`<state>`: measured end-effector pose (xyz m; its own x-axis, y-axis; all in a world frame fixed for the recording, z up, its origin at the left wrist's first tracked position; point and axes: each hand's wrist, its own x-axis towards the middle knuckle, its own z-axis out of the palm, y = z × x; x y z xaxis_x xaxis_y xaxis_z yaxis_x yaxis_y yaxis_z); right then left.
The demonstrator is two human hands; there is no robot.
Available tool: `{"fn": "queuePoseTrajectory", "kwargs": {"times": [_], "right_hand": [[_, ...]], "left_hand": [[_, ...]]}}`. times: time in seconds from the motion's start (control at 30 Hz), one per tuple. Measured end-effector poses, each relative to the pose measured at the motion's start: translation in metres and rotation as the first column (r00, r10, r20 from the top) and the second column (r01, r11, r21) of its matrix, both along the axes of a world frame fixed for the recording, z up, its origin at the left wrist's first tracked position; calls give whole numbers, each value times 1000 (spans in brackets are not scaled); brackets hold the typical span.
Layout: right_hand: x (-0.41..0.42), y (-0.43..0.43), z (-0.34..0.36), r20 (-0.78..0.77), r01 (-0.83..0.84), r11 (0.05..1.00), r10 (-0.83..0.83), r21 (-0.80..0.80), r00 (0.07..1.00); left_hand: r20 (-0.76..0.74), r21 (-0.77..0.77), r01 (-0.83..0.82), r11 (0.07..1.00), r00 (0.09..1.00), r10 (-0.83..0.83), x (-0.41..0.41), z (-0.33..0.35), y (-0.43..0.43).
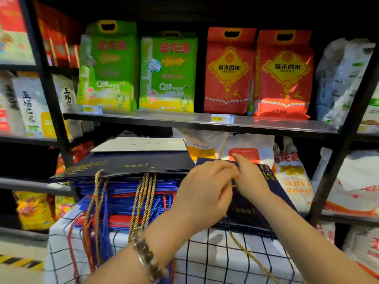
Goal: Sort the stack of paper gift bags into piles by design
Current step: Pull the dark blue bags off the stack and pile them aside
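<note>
Navy paper gift bag [248,214] flat under right hand [251,178], fingers straight, pressing; left hand [205,191] curled at its edge, grip unclear. Beside it, tall stack of blue, red, navy bags [127,191] on checked-cloth bench [225,257]: sorting looks barely begun.

Stack [123,193]: flat blue and red bags, navy gold-print bag [127,167] on top. Rope handles [144,199] hang over its front. Navy pile [250,214] lies flat just beside it, right.
</note>
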<state>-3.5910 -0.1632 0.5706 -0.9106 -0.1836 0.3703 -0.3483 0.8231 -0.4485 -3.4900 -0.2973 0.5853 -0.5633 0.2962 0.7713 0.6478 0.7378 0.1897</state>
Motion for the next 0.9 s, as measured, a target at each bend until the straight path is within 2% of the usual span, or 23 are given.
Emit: {"fn": "queuePoseTrajectory", "kwargs": {"times": [0.03, 0.07, 0.13, 0.2, 0.27, 0.33, 0.37, 0.47, 0.57, 0.63, 0.67, 0.7, 0.73, 0.77, 0.8, 0.83, 0.9], "right_hand": [[6, -14, 12, -38, -64, 997, 63, -43, 997], [13, -29, 23, -73, -131, 990, 127, -59, 989], [29, -60, 38, -123, -274, 961, 269, -32, 955], [47, -89, 40, -132, -387, 920, 392, 65, 910], [58, -113, 33, -126, -426, 881, 456, 207, 881], [62, -130, 26, -141, -396, 862, 455, 317, 879], [62, -134, 24, -146, -373, 862, 442, 344, 885], [62, -138, 24, -154, -328, 855, 416, 402, 896], [62, -138, 24, -167, -303, 844, 409, 442, 897], [61, -139, 24, -168, -285, 840, 398, 462, 902], [61, -139, 25, -160, -284, 840, 394, 463, 905], [60, -140, 25, -142, -291, 841, 391, 455, 909], [59, -140, 27, -121, -309, 845, 396, 437, 910], [59, -140, 30, -100, -340, 849, 411, 405, 906], [58, -141, 32, -80, -387, 853, 439, 350, 895], [58, -142, 35, -66, -440, 858, 471, 266, 880], [59, -146, 42, -17, -535, 844, 536, 32, 844]], "left_hand": [[-75, -5, -38, 999, 996, 37, 7, 9, -17], [-86, -9, -102, 995, 991, 101, 14, 18, -35], [55, -59, -302, 951, 951, 305, 24, 31, -73], [238, -222, -495, 840, 808, 539, 28, 35, -111], [315, -374, -577, 726, 657, 685, 29, 28, -143], [300, -469, -601, 647, 581, 757, 31, 18, -162], [304, -473, -601, 644, 574, 760, 32, 12, -169], [296, -379, -669, 639, 567, 769, 39, 7, -183], [183, -446, -748, 491, 461, 868, 50, 20, -191], [192, -450, -763, 463, 424, 885, 55, 29, -194], [266, -381, -761, 525, 454, 851, 57, 33, -194], [399, -246, -735, 632, 518, 757, 57, 36, -195], [573, -41, -672, 739, 590, 569, 57, 42, -194], [705, 219, -598, 771, 643, 299, 56, 48, -191], [744, 457, -541, 706, 668, 30, 54, 52, -187], [717, 625, -506, 594, 673, -181, 52, 55, -183], [572, 820, -452, 352, 677, -462, 49, 58, -174]]}}
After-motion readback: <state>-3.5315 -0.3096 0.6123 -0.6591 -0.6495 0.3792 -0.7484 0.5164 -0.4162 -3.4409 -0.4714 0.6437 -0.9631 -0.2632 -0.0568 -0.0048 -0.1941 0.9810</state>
